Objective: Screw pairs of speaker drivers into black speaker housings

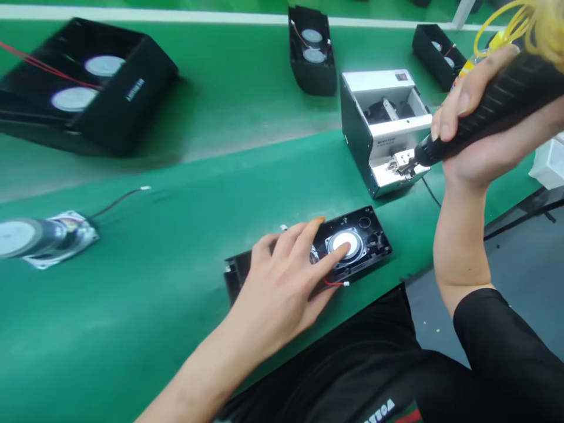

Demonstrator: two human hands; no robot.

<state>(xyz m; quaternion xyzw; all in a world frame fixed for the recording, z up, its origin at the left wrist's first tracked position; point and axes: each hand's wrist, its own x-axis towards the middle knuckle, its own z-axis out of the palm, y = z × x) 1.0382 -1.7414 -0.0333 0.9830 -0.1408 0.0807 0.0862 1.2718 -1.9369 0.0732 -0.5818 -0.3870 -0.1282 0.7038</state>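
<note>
Black speaker housing (373,252) on bench (154,294), long axis slanting left to right; left grip (286,264) nearer, clamped across it. Right grip (484,155) closed round screwdriver (489,110), tip at silver machine (390,138), beyond housing's right end.
</note>
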